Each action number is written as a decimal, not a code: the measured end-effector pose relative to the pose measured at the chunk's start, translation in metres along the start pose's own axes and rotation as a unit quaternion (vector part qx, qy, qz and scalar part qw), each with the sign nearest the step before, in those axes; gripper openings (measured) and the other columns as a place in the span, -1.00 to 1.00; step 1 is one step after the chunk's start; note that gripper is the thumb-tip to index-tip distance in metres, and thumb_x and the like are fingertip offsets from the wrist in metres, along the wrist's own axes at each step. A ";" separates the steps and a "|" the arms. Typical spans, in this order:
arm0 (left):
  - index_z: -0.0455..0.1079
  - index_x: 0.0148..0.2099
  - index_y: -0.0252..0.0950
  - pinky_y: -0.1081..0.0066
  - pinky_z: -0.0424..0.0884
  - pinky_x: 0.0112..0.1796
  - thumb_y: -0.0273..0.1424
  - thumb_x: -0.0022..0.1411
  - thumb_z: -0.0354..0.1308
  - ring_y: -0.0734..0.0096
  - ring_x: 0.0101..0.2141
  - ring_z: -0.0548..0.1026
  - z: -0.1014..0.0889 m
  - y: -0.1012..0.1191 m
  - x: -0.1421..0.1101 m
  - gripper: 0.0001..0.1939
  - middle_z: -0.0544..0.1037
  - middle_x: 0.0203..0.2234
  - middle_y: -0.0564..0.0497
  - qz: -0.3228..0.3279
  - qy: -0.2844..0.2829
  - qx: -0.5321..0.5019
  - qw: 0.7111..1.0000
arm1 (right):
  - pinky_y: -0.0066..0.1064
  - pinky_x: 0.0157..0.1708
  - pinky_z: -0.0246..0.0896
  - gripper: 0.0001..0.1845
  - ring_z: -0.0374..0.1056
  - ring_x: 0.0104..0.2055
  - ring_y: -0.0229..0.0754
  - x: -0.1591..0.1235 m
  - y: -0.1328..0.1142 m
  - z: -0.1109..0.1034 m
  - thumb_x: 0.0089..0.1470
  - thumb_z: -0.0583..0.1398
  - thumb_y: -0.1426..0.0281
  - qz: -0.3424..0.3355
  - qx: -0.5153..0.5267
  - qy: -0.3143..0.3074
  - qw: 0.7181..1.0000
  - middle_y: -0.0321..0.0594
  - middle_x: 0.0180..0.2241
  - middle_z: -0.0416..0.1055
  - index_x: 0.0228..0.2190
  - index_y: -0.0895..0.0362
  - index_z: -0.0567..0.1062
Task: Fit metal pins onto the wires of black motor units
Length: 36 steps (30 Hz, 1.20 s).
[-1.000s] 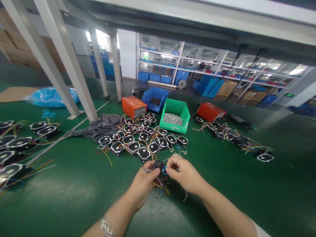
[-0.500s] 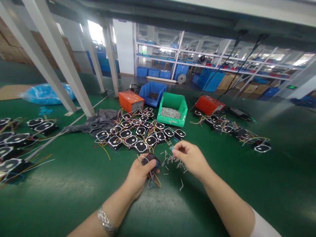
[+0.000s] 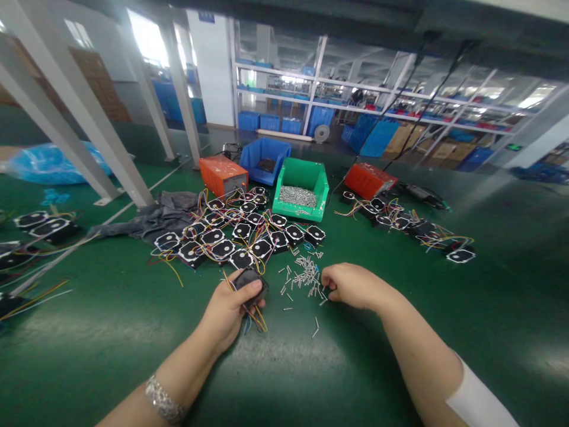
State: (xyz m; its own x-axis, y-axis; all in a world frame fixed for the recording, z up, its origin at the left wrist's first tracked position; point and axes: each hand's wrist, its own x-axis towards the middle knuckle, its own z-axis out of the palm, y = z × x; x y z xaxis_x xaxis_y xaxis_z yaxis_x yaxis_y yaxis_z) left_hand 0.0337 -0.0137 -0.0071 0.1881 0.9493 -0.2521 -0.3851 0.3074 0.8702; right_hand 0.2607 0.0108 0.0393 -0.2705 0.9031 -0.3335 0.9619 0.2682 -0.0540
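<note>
My left hand (image 3: 237,299) is wrapped round a small black motor (image 3: 249,283), thumb across its top, with coloured wires (image 3: 258,318) hanging below. To its right, a loose pile of silver screws (image 3: 306,271) lies on the green surface. My right hand (image 3: 351,286) is at the pile's right edge, fingers curled down and drawn together; what they grip, if anything, is too small to make out. A small blue piece (image 3: 317,268) rests by the screws near these fingertips. Beyond my left hand, several black motors with white-edged faces (image 3: 224,248) lie in a wired cluster.
Behind the motors stand a green bin (image 3: 300,212) of silver screws, a blue bin (image 3: 253,166) of dark pieces, and two orange boxes (image 3: 224,175) (image 3: 370,179). More motors lie right (image 3: 402,222) and left (image 3: 53,228). A grey cloth (image 3: 160,219) and metal posts (image 3: 98,112) are at left.
My right hand has lowered to the screw pile's right edge, and the small blue piece formerly at its fingertips now lies by the screws. The motor in my left hand has turned, hiding its blue ring.
</note>
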 end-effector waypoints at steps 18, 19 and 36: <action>0.22 -0.53 -0.32 0.62 0.00 -0.80 -0.13 -0.05 0.07 0.69 -0.82 0.14 -0.002 0.009 -0.001 -0.67 0.26 -0.78 0.16 0.007 0.066 -0.059 0.996 | -0.43 -0.50 0.10 -0.75 0.33 -0.40 -0.13 0.004 -0.046 0.021 -0.16 -0.03 0.65 -0.037 -0.100 0.097 0.990 -0.05 -0.47 0.38 -0.44 0.24 0.39; 0.24 -0.48 -0.32 0.62 0.01 -0.79 -0.17 -0.04 0.09 0.69 -0.80 0.16 -0.002 0.010 -0.002 -0.71 0.32 -0.73 0.14 0.011 0.024 -0.069 0.997 | -0.42 -0.50 0.10 -0.74 0.33 -0.40 -0.13 0.004 -0.047 0.022 -0.15 -0.03 0.65 -0.035 -0.098 0.102 0.989 -0.06 -0.46 0.38 -0.43 0.23 0.38; 0.22 -0.13 -0.29 0.51 0.22 -0.22 -0.56 -0.18 0.23 0.50 -0.30 0.36 0.005 -0.006 -0.009 -0.51 0.42 -0.31 0.02 0.028 -0.043 0.017 0.999 | -0.45 -0.41 0.11 -0.84 0.27 -0.42 -0.24 0.024 -0.031 0.030 -0.24 0.04 0.64 -0.059 0.168 0.138 0.974 -0.20 -0.52 0.35 -0.58 0.21 0.38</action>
State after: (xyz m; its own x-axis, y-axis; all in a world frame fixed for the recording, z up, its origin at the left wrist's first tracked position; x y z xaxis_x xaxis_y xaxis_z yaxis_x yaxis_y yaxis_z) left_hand 0.0393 -0.0241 -0.0079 0.2444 0.9552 -0.1671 -0.3662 0.2505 0.8962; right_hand 0.2254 0.0135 0.0046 -0.3358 0.9410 -0.0423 0.8697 0.2925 -0.3976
